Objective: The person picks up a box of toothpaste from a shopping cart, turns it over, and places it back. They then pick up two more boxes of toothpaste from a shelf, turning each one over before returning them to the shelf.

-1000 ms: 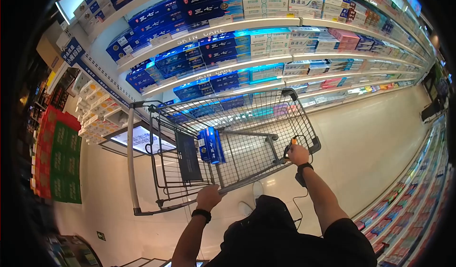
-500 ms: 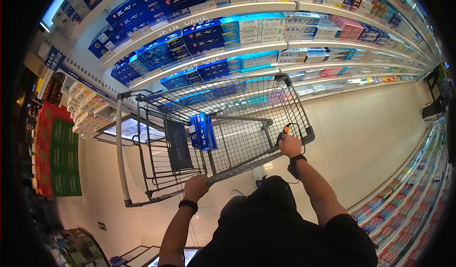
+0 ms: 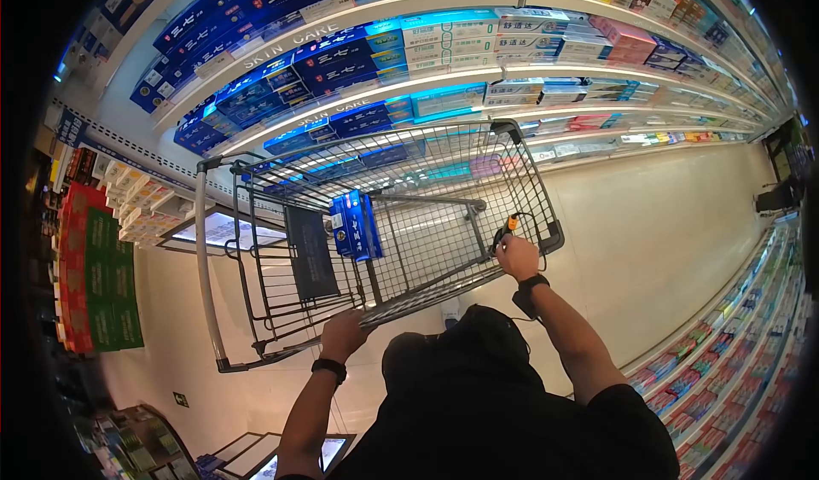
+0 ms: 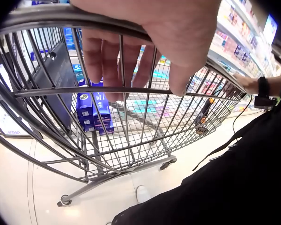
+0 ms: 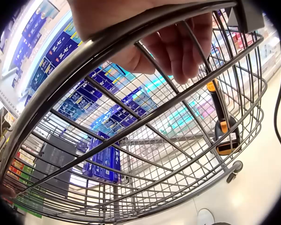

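Observation:
A grey wire shopping cart (image 3: pixel 409 308) stands crosswise before the person. The left hand (image 3: pixel 344 337) grips its near side rail towards the push bar; in the left wrist view that hand's (image 4: pixel 166 28) fingers hang over the rail into the basket. Farther along, by the front corner, the right hand (image 3: pixel 518 259) holds the same rail, its fingers (image 5: pixel 185 56) curled over to the inside. Blue boxed goods (image 3: pixel 355 226) lie in the basket beside the dark seat panel, touched by neither hand. Below the right hand a black and orange device (image 5: pixel 227 136) hangs inside the basket.
Lit shelves (image 3: pixel 341 109) of boxed goods run along the cart's far side. More shelving (image 3: pixel 725 378) curves along the right. Red and green stacked boxes (image 3: pixel 111 284) stand at the left, near a lit floor-level screen (image 3: pixel 226 230). A cable hangs by the right wrist.
In the head view the cart, its blue goods and both hands have shifted left and slightly up, and the shelves have also shifted left and up. Both hands have kept hold of the rail.

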`<act>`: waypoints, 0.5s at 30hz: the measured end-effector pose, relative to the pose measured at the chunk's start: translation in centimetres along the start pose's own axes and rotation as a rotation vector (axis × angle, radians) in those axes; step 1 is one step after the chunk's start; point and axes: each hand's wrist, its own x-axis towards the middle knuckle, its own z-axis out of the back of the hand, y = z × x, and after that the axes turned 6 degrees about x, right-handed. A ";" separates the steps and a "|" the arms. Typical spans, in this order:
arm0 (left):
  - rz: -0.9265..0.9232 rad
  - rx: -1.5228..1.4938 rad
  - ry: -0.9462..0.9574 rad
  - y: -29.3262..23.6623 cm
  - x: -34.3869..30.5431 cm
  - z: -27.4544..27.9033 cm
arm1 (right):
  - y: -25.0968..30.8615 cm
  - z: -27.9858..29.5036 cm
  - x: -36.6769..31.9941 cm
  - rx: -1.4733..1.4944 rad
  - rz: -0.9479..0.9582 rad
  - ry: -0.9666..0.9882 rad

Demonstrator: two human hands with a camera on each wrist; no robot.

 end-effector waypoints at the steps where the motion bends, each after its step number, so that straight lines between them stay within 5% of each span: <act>1: -0.009 -0.004 -0.002 -0.1 0.2 -0.1 | -0.2 0.1 0.2 -0.007 -0.005 -0.001; 15: 0.042 0.035 0.058 -1.4 0.9 1.1 | -0.2 0.4 1.7 0.071 0.020 0.010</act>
